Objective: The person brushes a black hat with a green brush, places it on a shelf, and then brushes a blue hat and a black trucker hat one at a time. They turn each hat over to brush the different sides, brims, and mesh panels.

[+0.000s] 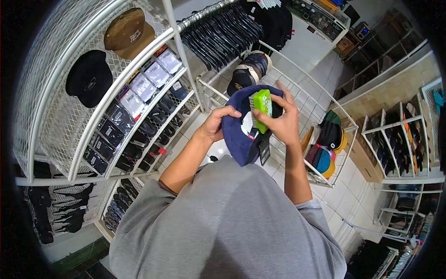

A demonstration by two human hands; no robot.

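Note:
A navy blue bucket hat [236, 132] is held up in front of my chest, its inner side facing me. My left hand [217, 123] grips the left part of its brim, thumb on the near side. In my right hand [285, 120] is a bright green brush [263, 110], pinched between thumb and fingers, with its pale bristles turned left toward the inside of the hat. A dark tag [264, 150] hangs below the brush at the hat's lower right. The ends of some right fingers are hidden behind the brush.
To the left, a white mesh rack [127, 88] carries a brown cap [129, 33], a black cap [89, 78] and packaged goods. Black hangers [220, 35] hang ahead. Stacked caps [251, 72] stand beyond the hat; colourful caps [327, 144] sit in a wire display at right.

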